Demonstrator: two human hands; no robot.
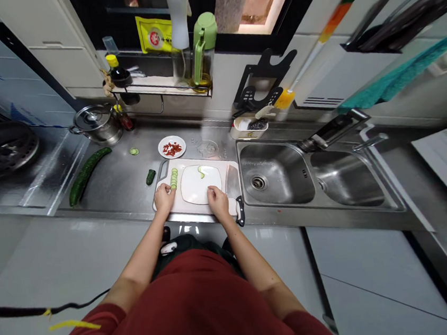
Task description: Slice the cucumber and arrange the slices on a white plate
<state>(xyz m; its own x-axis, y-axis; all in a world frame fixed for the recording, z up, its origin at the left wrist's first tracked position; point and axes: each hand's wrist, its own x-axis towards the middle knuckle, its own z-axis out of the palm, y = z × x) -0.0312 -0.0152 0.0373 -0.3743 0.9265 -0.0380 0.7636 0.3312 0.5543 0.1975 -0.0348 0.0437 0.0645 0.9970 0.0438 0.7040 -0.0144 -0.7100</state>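
several cucumber slices (174, 177) at left hand (164, 199), white plate (194, 185) under right hand (218, 202) (grips unclear), knife (240, 211) close by

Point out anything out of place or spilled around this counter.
Cucumber slices lie loose on the steel counter, away from the cutting board; a stray red speck sits in front of the sink.

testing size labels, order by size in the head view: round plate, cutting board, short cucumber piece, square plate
Largest to smallest:
1. cutting board
2. square plate
3. round plate
4. short cucumber piece
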